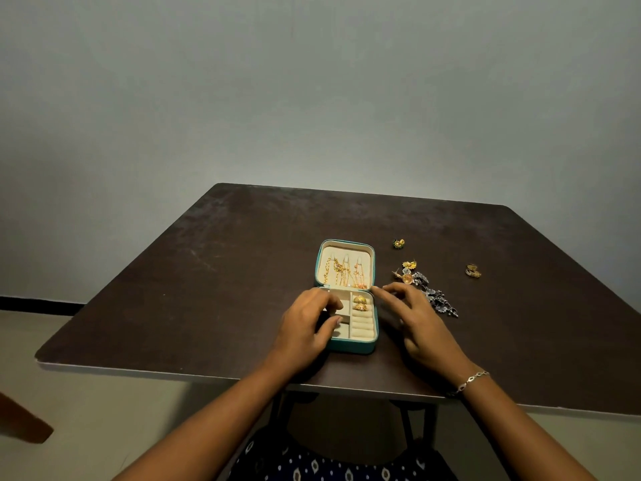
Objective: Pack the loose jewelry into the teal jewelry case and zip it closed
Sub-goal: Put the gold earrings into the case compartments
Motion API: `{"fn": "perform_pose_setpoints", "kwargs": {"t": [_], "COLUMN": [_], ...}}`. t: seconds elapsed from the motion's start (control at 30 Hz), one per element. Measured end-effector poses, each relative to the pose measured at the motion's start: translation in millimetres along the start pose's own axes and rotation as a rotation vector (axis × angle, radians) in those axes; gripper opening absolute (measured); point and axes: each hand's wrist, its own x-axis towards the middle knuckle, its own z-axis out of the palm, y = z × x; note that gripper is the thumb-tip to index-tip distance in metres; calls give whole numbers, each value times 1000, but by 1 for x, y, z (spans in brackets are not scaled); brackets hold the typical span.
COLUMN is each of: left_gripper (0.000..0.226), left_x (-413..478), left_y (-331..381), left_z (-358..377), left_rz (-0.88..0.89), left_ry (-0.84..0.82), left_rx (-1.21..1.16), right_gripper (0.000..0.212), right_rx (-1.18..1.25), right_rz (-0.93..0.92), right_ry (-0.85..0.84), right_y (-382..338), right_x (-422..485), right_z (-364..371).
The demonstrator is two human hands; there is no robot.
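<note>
Seated at a dark table (208,272), we work over the open teal case (351,346). Our left hand (307,328) lies across its near-left corner, fingers bent down into the left compartments and thumb (331,322) over the divider; whether they pinch anything we cannot tell. Our right hand (418,319) hovers just right of the case, fingers spread and slack, holding nothing, its fingertips (379,289) near the case's hinge corner. A silver bracelet (473,378) circles that wrist.

The case sits near the table's front edge, right of centre, its lid (318,269) laid back flat on the far side. Gold chains (345,274) hang across the lid's cream lining. Two gold rings (360,303) sit at the far end of the ring rolls on the tray's right side.

Loose pieces lie on the table to the right: a silver necklace (438,300) beside our right hand, flower earrings (408,269) just beyond it, a small stud (399,243) farther back, and a gold piece (472,271) well apart to the right. A grey wall (312,98) rises behind.
</note>
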Motion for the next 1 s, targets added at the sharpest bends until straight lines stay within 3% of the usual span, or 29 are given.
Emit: {"fn": "perform_pose_setpoints", "kwargs": {"t": [0.1, 0.23, 0.4, 0.5, 0.6, 0.77, 0.87, 1.0], "left_gripper": [7, 24, 26, 30, 33, 36, 35, 25], "left_x": [0, -1, -1, -2, 0, 18, 29, 42], "left_y": [-1, -1, 1, -1, 1, 38, 69, 95], "left_z": [0, 1, 1, 0, -2, 8, 38, 90], "left_rz": [9, 28, 58, 64, 92, 292, 345, 408], "left_ry": [25, 66, 148, 151, 160, 234, 235, 155], "left_rx": [-2, -15, -47, -64, -24, 29, -16, -2], "right_gripper": [66, 52, 47, 49, 49, 44, 39, 49], "right_rx": [-35, -66, -220, -246, -190, -30, 173, 338], "right_rz": [-63, -83, -250, -249, -157, 55, 258, 441], "right_ry": [30, 75, 18, 12, 15, 69, 111, 125], "right_y": [5, 4, 6, 19, 40, 69, 82, 95], "right_x": [-8, -2, -2, -19, -40, -54, -57, -56], "right_z": [-6, -15, -35, -47, -54, -59, -57, -55]}}
